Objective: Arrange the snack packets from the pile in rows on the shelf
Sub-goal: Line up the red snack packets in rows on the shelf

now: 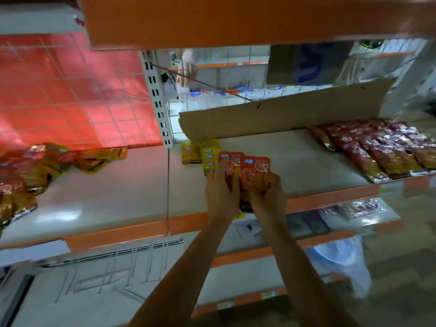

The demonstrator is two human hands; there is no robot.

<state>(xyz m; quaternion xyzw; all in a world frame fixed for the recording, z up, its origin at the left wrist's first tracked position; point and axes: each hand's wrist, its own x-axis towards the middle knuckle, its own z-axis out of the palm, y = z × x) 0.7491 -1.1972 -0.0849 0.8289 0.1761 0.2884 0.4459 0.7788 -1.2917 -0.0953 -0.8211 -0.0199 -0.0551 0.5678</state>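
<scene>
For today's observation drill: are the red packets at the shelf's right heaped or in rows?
In rows: the red packets lie flat, side by side, overlapping.

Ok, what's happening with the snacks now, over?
Left hand and right hand both hold orange packets at shelf front. Yellow packets just left of them. Pile sits far left. Nothing blocking.
</scene>
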